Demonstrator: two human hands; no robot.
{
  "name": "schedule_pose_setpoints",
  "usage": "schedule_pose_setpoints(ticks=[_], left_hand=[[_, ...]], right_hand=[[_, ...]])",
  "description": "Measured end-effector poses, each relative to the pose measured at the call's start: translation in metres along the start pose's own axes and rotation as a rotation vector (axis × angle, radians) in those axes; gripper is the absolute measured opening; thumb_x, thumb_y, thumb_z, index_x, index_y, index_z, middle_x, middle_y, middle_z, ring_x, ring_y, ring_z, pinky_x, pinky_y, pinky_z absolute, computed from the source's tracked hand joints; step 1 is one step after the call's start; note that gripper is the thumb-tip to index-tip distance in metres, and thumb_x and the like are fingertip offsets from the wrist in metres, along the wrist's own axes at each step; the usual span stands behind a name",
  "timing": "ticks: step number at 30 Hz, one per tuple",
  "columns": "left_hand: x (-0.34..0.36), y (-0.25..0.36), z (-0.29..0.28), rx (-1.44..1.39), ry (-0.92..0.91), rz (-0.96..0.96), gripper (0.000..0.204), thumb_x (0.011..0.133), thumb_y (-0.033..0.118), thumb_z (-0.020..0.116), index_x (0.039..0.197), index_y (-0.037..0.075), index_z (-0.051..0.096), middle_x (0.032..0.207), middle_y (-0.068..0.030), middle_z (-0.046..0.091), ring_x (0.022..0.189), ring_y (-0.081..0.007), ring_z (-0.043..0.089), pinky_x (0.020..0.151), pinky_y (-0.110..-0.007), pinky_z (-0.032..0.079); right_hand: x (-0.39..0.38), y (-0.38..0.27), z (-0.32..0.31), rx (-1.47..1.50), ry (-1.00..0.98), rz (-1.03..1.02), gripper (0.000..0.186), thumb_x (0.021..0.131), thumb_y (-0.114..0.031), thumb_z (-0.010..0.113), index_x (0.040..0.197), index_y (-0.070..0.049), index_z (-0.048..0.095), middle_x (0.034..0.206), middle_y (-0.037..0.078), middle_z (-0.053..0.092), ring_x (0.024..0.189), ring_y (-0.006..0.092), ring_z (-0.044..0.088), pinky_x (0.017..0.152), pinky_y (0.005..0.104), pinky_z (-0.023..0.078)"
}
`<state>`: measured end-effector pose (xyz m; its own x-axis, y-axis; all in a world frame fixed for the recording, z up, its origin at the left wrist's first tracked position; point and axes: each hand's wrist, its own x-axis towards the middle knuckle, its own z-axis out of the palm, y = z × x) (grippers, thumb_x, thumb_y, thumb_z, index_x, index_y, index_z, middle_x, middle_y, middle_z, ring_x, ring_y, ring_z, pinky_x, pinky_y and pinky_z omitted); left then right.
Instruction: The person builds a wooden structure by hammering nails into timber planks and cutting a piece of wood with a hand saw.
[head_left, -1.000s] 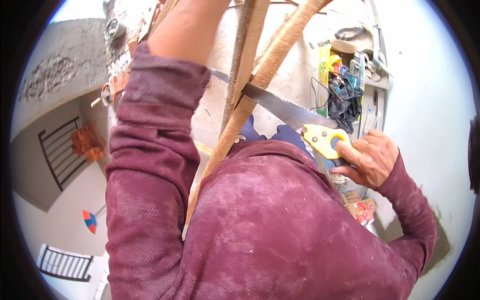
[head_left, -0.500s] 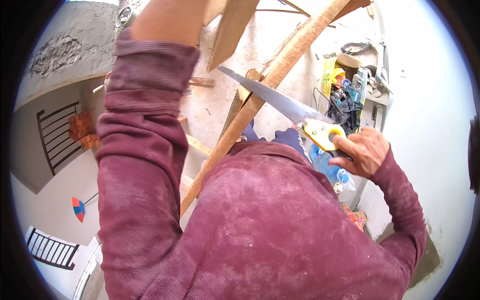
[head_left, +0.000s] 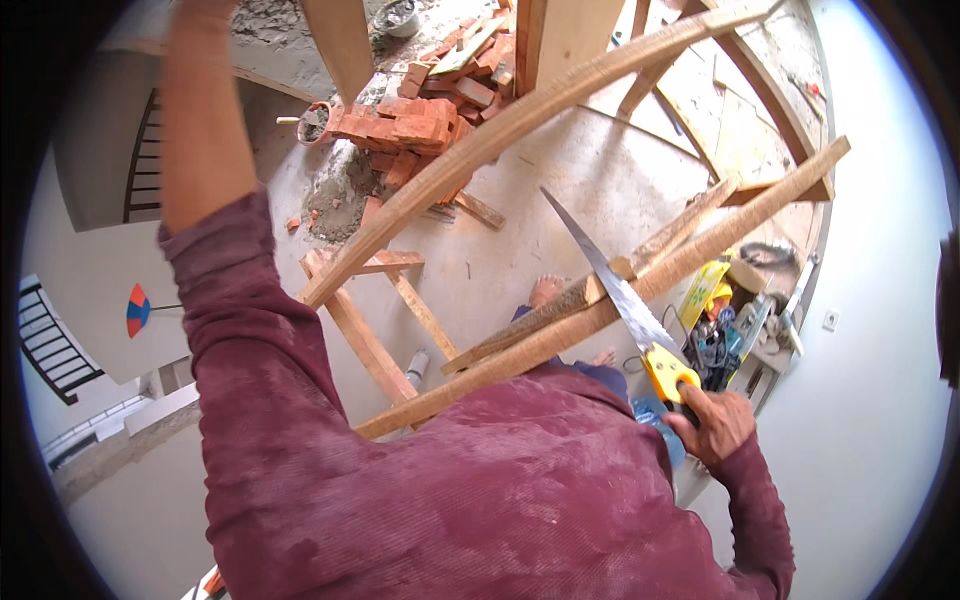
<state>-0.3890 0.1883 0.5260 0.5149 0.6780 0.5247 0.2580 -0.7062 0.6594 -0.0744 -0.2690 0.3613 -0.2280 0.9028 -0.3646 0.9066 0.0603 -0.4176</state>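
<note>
A worker's right hand (head_left: 718, 428) grips a saw (head_left: 628, 308) by its yellow-and-black handle (head_left: 662, 368), the blade (head_left: 598, 260) angled across a long wooden beam (head_left: 530, 352), as the left forearm (head_left: 208, 130), sleeve (head_left: 228, 245) pushed up, stretches to the upper edge of the head view; red bricks (head_left: 420, 130) lie heaped on the pale floor (head_left: 490, 250) beyond

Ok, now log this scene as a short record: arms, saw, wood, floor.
Left arm: reaches to the top edge; hand out of view
Right hand: grips the saw by its yellow-and-black handle
Blade: crosses a long wood strip; contact unclear
Floor: piled red bricks, with a bucket beside them
</note>
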Motion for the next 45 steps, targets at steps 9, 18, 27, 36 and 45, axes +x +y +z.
schedule_pose_setpoints(ticks=[9,18,27,36,45], left_hand=[[-0.185,-0.3,0.042,0.014,0.195,-0.957,0.038,0.077,0.029,0.077,0.106,0.007,0.068,0.102,-0.0068,0.071,0.091,-0.018,0.067,0.08,-0.035,0.052],[-0.19,-0.379,0.11,0.222,0.217,-0.924,0.047,0.069,0.039,0.078,0.104,0.008,0.069,0.097,-0.0123,0.072,0.093,-0.0277,0.068,0.079,-0.038,0.053],[-0.177,-0.272,0.085,0.238,0.093,-0.697,0.033,0.082,0.026,0.067,0.099,-0.002,0.067,0.104,-0.022,0.067,0.097,-0.0305,0.065,0.085,-0.037,0.051],[-0.371,0.046,0.258,0.192,-0.915,-0.74,0.074,0.07,0.049,0.075,0.125,0.003,0.056,0.112,-0.0224,0.063,0.105,-0.0365,0.06,0.092,-0.044,0.046],[-0.379,0.074,0.299,0.365,-0.443,-0.925,0.079,0.064,0.039,0.075,0.132,0.006,0.052,0.103,-0.0225,0.066,0.097,-0.038,0.064,0.085,-0.046,0.051]], right_hand=[[0.039,-0.006,0.018,0.122,-0.104,0.152,0.04,0.079,-0.045,0.07,0.094,-0.009,0.062,0.069,0.016,0.062,0.062,0.038,0.06,0.055,0.0449,0.045],[0.041,-0.031,0.019,0.082,-0.146,0.246,0.04,0.077,-0.039,0.072,0.096,-0.007,0.059,0.068,0.013,0.061,0.062,0.0348,0.059,0.056,0.0427,0.042],[0.041,-0.036,0.004,0.128,-0.077,0.176,0.037,0.084,-0.028,0.065,0.109,-0.004,0.054,0.073,0.014,0.059,0.067,0.0369,0.056,0.062,0.0426,0.039],[0.04,-0.007,0.024,-0.052,-0.097,-0.01,0.035,0.086,-0.032,0.064,0.108,-0.007,0.051,0.071,0.011,0.06,0.067,0.0313,0.061,0.057,0.0433,0.044],[-0.031,0.009,-0.006,-0.127,-0.164,-0.013,0.038,0.09,-0.037,0.059,0.11,-0.008,0.047,0.066,0.014,0.061,0.058,0.0351,0.061,0.051,0.0447,0.044]])
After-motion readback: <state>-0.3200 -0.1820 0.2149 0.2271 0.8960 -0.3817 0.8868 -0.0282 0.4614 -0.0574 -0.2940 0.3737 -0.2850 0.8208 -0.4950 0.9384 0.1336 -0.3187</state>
